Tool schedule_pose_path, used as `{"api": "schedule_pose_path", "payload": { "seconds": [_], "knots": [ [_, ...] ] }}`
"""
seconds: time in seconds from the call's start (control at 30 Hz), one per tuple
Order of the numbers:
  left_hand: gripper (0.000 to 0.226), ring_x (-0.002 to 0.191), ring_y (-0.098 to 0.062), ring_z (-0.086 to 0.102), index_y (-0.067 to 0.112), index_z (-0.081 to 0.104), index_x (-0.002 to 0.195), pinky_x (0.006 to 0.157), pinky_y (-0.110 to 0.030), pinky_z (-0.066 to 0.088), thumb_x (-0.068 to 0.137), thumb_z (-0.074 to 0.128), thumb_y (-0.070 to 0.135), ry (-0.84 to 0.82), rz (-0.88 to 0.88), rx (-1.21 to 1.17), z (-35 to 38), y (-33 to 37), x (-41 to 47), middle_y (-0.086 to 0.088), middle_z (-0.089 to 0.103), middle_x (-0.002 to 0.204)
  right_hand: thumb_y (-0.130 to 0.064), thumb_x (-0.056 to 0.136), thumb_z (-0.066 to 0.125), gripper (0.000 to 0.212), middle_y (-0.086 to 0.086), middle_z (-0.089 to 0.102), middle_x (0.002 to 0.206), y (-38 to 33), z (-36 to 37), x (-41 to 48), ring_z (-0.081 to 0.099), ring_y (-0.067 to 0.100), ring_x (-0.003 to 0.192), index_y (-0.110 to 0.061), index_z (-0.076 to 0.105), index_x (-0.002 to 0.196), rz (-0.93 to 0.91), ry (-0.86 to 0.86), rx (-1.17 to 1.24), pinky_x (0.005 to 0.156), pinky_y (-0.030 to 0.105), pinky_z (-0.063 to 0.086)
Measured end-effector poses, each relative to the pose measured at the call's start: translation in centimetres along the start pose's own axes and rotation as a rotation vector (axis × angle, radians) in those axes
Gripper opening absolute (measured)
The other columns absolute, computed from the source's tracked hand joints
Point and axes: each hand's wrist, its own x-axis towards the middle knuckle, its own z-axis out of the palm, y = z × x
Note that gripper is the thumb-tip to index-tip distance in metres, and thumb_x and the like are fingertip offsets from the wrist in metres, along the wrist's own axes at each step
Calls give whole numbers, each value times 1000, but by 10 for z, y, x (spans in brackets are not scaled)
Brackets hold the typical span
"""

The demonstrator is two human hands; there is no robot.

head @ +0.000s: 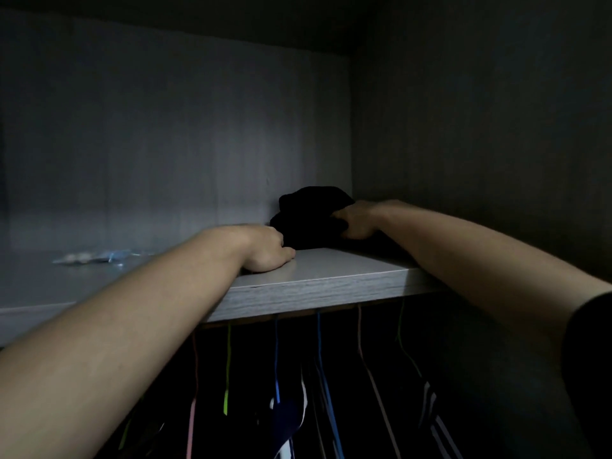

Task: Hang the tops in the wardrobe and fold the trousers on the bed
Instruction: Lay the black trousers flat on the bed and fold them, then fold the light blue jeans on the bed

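Garment: black garment (311, 213), bundled, lies on the upper shelf (331, 270) of the wardrobe, deep in the back right corner, against the side wall (463, 144); too dark to tell top from trousers
Right hand: right hand (356, 220) is on the bundle's right flank, fingers curled into the cloth, gripping it
Left hand: left hand (265, 248) rests knuckles-up on the shelf, fingers curled, at the bundle's near-left edge; whether it holds any cloth cannot be told
Governing relation: bundle sits between the two hands and beyond both; right hand is the nearer and has the hold
Axis: no clear long axis; the heap reads slightly wider across than deep
Below: hangers (319, 342) hang under the shelf, directly beneath the hands
Judgement: the withdrawal likely runs toward the front edge; loose folds may trail or snag there
Other: clear packet (96, 256) lies well apart, at the left
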Motion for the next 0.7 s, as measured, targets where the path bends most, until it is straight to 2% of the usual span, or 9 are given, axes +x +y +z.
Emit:
{"api": "schedule_pose_path", "payload": {
  "seconds": [0.13, 0.23, 0.3, 0.37, 0.43, 0.5, 0.6, 0.7],
  "knots": [
    [56, 127, -25, 49, 12, 50, 141, 97, -29, 37, 104, 32, 49, 1, -7, 25, 1, -2, 0, -10, 51, 143, -46, 91, 61, 75, 8, 39, 155, -3, -3, -8, 43, 31, 137, -31, 26, 155, 23, -18, 40, 111, 37, 39],
    [55, 124, -27, 51, 13, 50, 140, 91, -28, 38, 102, 34, 49, 72, -26, 36, -1, -5, -2, -10, 52, 141, -43, 88, 65, 79, 11, 42, 153, -8, -11, -28, 46, 31, 134, -26, 27, 155, 32, 41, 115, 105, 34, 41],
    [55, 127, -31, 49, 14, 49, 140, 98, -33, 42, 101, 35, 50, 211, -43, 46, -6, -8, -7, -13, 51, 143, -43, 90, 63, 76, 14, 45, 149, -10, -19, -50, 48, 32, 131, -23, 28, 155, 28, 149, 129, 102, 34, 43],
    [55, 127, -34, 50, 14, 50, 138, 96, -39, 44, 100, 37, 51, 431, -59, 35, -13, -7, -17, -15, 52, 142, -50, 93, 56, 71, 16, 47, 145, -11, -26, -78, 49, 34, 129, -22, 31, 153, 29, 272, 111, 102, 37, 44],
    [53, 125, -37, 49, 13, 50, 136, 94, -44, 43, 99, 38, 50, 687, -58, -57, -21, -3, -31, -17, 51, 139, -57, 96, 48, 68, 16, 44, 146, -14, -31, -111, 48, 36, 130, -22, 32, 152, 42, 430, 90, 103, 40, 43],
    [55, 130, -39, 42, 14, 45, 141, 101, -50, 39, 99, 37, 48, 887, -51, -154, -27, 5, -46, -17, 44, 145, -59, 97, 42, 66, 16, 40, 150, -19, -34, -146, 45, 37, 133, -25, 33, 152, 53, 604, 62, 104, 44, 42],
    [59, 140, -36, 31, 19, 36, 148, 109, -54, 31, 98, 37, 50, 1016, 1, -293, -22, 20, -67, -14, 32, 156, -57, 97, 41, 62, 14, 39, 152, -21, -29, -200, 41, 37, 136, -25, 36, 150, 69, 800, -61, 105, 48, 39],
    [61, 142, -34, 28, 19, 37, 148, 109, -53, 30, 97, 38, 51, 1130, 101, -366, 3, 32, -85, -13, 31, 156, -54, 97, 42, 60, 16, 38, 153, -13, -16, -247, 34, 36, 142, -22, 40, 148, 102, 907, -179, 112, 49, 32]
  ]
}}
